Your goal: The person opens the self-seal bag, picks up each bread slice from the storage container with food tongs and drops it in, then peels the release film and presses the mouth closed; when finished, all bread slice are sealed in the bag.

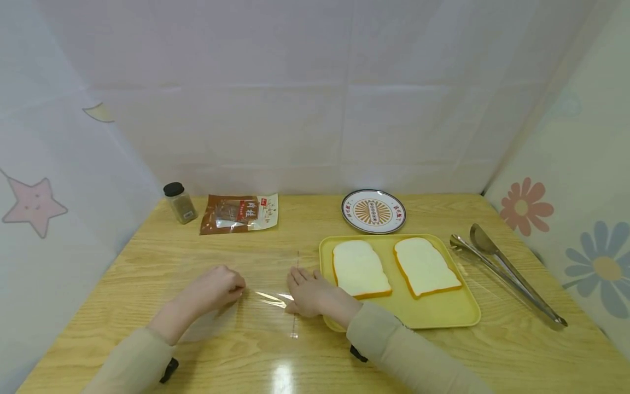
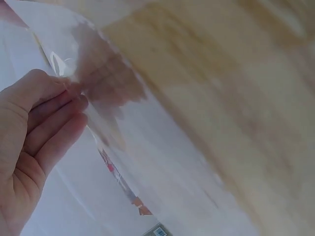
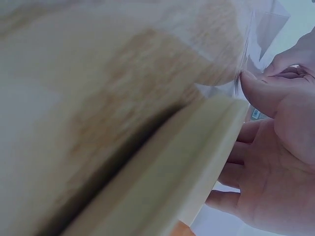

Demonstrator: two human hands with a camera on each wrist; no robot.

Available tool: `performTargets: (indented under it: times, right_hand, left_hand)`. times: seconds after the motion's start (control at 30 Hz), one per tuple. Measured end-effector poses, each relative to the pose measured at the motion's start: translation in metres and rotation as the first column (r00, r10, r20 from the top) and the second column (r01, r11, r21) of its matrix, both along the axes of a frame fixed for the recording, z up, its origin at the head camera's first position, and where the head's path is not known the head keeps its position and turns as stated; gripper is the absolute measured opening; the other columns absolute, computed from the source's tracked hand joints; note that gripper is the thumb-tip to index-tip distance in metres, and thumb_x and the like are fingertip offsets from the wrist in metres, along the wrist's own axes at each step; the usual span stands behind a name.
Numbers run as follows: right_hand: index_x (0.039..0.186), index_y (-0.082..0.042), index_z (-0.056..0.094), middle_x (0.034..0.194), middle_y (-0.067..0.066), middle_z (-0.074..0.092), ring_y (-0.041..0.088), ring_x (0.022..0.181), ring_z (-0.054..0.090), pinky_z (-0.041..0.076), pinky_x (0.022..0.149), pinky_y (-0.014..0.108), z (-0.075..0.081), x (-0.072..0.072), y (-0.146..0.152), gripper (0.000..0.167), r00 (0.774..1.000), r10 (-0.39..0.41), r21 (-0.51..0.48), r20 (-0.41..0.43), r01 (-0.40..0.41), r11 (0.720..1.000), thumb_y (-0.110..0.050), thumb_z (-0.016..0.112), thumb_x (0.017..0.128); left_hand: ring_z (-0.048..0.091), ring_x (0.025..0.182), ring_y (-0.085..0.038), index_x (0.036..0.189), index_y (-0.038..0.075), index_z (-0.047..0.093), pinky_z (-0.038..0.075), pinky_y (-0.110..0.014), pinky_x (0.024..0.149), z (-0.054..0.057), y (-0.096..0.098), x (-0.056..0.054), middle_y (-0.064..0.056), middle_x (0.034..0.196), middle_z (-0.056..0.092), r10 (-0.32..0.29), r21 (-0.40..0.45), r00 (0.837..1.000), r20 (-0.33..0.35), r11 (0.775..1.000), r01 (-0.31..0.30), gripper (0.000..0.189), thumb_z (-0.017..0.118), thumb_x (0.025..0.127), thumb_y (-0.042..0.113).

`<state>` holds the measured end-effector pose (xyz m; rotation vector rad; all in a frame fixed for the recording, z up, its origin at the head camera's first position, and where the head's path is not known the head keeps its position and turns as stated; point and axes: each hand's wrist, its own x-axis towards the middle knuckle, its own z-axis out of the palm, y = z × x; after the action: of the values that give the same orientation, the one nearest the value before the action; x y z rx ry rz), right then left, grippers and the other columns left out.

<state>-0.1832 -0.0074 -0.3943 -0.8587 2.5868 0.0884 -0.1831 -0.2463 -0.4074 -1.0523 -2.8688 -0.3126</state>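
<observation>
A clear plastic film (image 1: 268,300) lies over the wood table in front of me, its crease catching the light between my hands. My left hand (image 1: 219,288) pinches the film between thumb and fingertips. In the left wrist view, the left hand (image 2: 44,128) grips the film's edge, and the sheet (image 2: 147,142) spreads away from it. Flat on the film's right end rests my right hand (image 1: 310,294), fingers extended beside the tray. The right wrist view shows the right thumb (image 3: 258,93) against the plastic, with the other fingers partly hidden behind the tray's rim.
The yellow tray (image 1: 428,320) on the right holds two bread slices (image 1: 361,268). Metal tongs (image 1: 512,273) lie right of it, and a round patterned plate (image 1: 374,211) sits behind. At the back left are a black-lidded jar (image 1: 181,205) and a brown packet (image 1: 239,214).
</observation>
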Motion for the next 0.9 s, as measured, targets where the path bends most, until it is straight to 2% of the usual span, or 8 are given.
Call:
performTargets:
  times: [0.17, 0.27, 0.37, 0.43, 0.5, 0.57, 0.7, 0.9]
  right_hand:
    - [0.151, -0.01, 0.019, 0.159, 0.005, 0.011, 0.019, 0.147, 0.011, 0.018, 0.12, 0.043, 0.0, 0.0, -0.002, 0.072, 1.0, -0.001, 0.012, 0.003, 0.001, 1.0, -0.049, 0.045, 0.096]
    - [0.151, -0.01, 0.018, 0.159, 0.005, 0.01, 0.019, 0.147, 0.011, 0.018, 0.12, 0.044, 0.001, 0.0, -0.002, 0.074, 1.0, -0.004, 0.022, 0.011, 0.004, 1.0, -0.049, 0.046, 0.095]
    - [0.151, -0.011, 0.017, 0.159, 0.004, 0.009, 0.019, 0.147, 0.01, 0.017, 0.12, 0.045, 0.003, 0.0, -0.002, 0.075, 1.0, -0.01, 0.03, 0.015, 0.01, 0.999, -0.049, 0.047, 0.095]
    - [0.151, -0.011, 0.017, 0.159, 0.004, 0.008, 0.019, 0.147, 0.01, 0.016, 0.121, 0.045, 0.004, 0.0, -0.002, 0.075, 1.0, -0.015, 0.031, 0.017, 0.015, 0.999, -0.049, 0.047, 0.094]
    - [0.151, -0.012, 0.017, 0.159, 0.004, 0.009, 0.019, 0.147, 0.01, 0.017, 0.121, 0.045, 0.004, -0.001, -0.003, 0.075, 1.0, -0.017, 0.033, 0.014, 0.016, 0.999, -0.05, 0.047, 0.094]
    - [0.151, -0.011, 0.018, 0.159, 0.004, 0.01, 0.019, 0.147, 0.01, 0.017, 0.12, 0.045, 0.004, 0.0, -0.003, 0.075, 1.0, -0.013, 0.033, 0.011, 0.013, 0.999, -0.051, 0.046, 0.094]
    - [0.151, -0.011, 0.018, 0.159, 0.004, 0.01, 0.019, 0.147, 0.01, 0.017, 0.12, 0.045, 0.003, 0.001, -0.003, 0.076, 1.0, -0.011, 0.032, 0.012, 0.01, 0.999, -0.051, 0.047, 0.094]
    - [0.151, -0.01, 0.018, 0.159, 0.005, 0.009, 0.019, 0.147, 0.01, 0.016, 0.121, 0.045, 0.002, 0.001, -0.004, 0.075, 1.0, -0.013, 0.035, 0.011, 0.013, 0.999, -0.05, 0.047, 0.094]
  left_hand:
    - [0.032, 0.051, 0.003, 0.055, 0.018, 0.046, 0.033, -0.013, 0.047, 0.002, -0.002, 0.003, 0.012, 0.054, 0.047, 0.032, 0.019, 0.999, 0.015, 0.999, -0.033, 0.036, 0.064, 0.079, -0.004]
    - [0.042, 0.052, 0.002, 0.06, 0.015, 0.055, 0.041, -0.015, 0.048, 0.002, -0.003, 0.003, 0.009, 0.059, 0.056, 0.056, 0.023, 0.998, 0.01, 0.998, -0.056, 0.029, 0.066, 0.08, -0.002]
    - [0.064, 0.067, -0.01, 0.077, 0.007, 0.07, 0.057, -0.024, 0.063, 0.001, -0.003, 0.002, -0.003, 0.079, 0.071, 0.053, 0.004, 0.999, 0.002, 0.999, -0.053, 0.004, 0.07, 0.081, 0.005]
    - [0.069, 0.085, -0.022, 0.092, 0.003, 0.072, 0.059, -0.033, 0.076, 0.002, 0.0, 0.002, -0.011, 0.096, 0.072, 0.06, -0.017, 0.998, 0.005, 0.998, -0.06, 0.014, 0.073, 0.08, 0.01]
    - [0.068, 0.093, -0.028, 0.098, 0.001, 0.071, 0.057, -0.038, 0.082, 0.001, 0.003, 0.0, -0.015, 0.102, 0.07, 0.061, -0.028, 0.998, 0.026, 0.998, -0.061, 0.022, 0.073, 0.079, 0.012]
    - [0.067, 0.09, -0.027, 0.095, 0.003, 0.072, 0.058, -0.037, 0.08, 0.002, 0.005, -0.001, -0.013, 0.098, 0.07, 0.064, -0.04, 0.997, 0.039, 0.997, -0.062, 0.018, 0.073, 0.079, 0.011]
    - [0.065, 0.07, -0.014, 0.08, 0.008, 0.073, 0.057, -0.026, 0.067, 0.001, 0.009, -0.003, -0.004, 0.077, 0.069, 0.03, -0.054, 0.999, 0.013, 0.998, -0.029, 0.001, 0.072, 0.079, 0.009]
    - [0.053, 0.055, -0.005, 0.067, 0.009, 0.068, 0.05, -0.018, 0.053, 0.003, 0.016, -0.001, 0.0, 0.064, 0.065, 0.07, -0.069, 0.997, -0.03, 0.995, -0.072, 0.013, 0.071, 0.078, 0.002]
